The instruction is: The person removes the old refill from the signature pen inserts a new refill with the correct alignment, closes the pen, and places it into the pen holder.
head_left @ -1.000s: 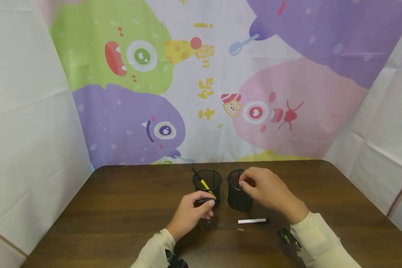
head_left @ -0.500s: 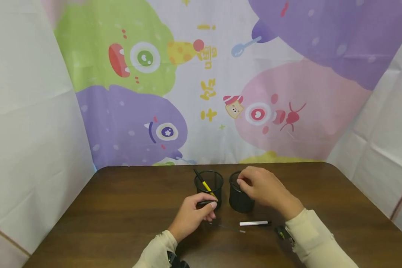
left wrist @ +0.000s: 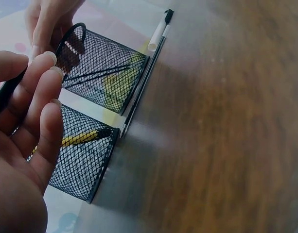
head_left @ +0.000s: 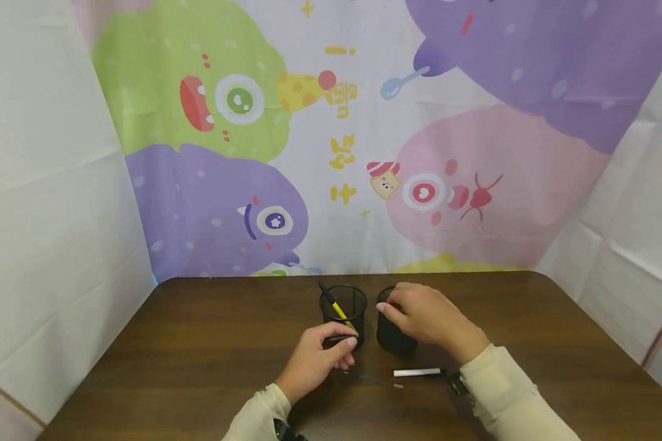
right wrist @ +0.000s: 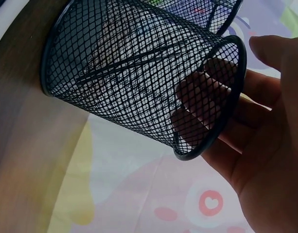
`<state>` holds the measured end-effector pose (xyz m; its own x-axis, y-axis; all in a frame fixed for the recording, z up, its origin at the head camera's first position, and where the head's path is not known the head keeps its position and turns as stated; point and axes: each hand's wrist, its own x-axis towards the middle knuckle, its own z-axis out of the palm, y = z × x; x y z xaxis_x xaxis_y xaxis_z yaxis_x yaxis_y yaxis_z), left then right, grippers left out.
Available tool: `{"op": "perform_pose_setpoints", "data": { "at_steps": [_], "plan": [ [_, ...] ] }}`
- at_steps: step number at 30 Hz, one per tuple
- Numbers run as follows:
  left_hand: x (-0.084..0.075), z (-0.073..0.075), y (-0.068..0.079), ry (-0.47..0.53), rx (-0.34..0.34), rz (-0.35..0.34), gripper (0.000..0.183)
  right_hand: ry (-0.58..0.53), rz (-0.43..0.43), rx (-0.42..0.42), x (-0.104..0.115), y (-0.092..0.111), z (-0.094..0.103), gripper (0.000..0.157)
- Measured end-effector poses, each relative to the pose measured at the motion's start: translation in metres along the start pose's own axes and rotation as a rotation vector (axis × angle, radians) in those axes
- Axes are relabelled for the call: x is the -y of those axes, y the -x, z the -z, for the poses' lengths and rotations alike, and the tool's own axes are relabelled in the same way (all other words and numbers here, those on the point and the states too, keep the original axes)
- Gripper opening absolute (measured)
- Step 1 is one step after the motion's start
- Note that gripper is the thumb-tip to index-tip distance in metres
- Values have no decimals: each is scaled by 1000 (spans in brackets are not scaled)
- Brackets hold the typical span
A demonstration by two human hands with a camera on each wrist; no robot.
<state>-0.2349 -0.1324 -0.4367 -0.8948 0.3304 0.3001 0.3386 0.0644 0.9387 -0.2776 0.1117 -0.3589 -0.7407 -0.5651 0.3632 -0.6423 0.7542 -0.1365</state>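
Observation:
My left hand (head_left: 320,352) pinches a slim black pen (head_left: 339,337) between thumb and fingers, in front of the left black mesh pen holder (head_left: 358,321). That holder has a yellow marker with a black cap (head_left: 336,306) leaning in it. My right hand (head_left: 433,315) is over the right mesh pen holder (head_left: 394,337). In the right wrist view, its fingers (right wrist: 197,102) reach inside the rim, while the thumb (right wrist: 268,51) stays outside, apart from them. Thin dark lines (left wrist: 97,73) show through this holder's mesh; whether these are sticks or seams I cannot tell.
A white marker with a black cap (head_left: 417,372) lies on the brown table (head_left: 226,355) before the right holder. To its left lies a slim rod (head_left: 372,380) with a pale end. A cartoon-printed cloth (head_left: 342,233) hangs behind the table, with white cloth at both sides.
My right hand's thumb has straightened away from the fingers, and a thin dark thing seen at its fingertips earlier no longer shows there. The left hand keeps its pinch on the pen.

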Motion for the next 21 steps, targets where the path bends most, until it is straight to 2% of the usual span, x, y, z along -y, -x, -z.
{"op": "perform_pose_setpoints", "data": {
  "at_steps": [15,21],
  "plan": [
    [-2,-2,2,1,11,14,18,-34,-78,157,-5,-10,-5,37],
    [-4,-1,2,-8,10,0,20,-57,-80,168,-5,-14,-7,44]
  ]
}}
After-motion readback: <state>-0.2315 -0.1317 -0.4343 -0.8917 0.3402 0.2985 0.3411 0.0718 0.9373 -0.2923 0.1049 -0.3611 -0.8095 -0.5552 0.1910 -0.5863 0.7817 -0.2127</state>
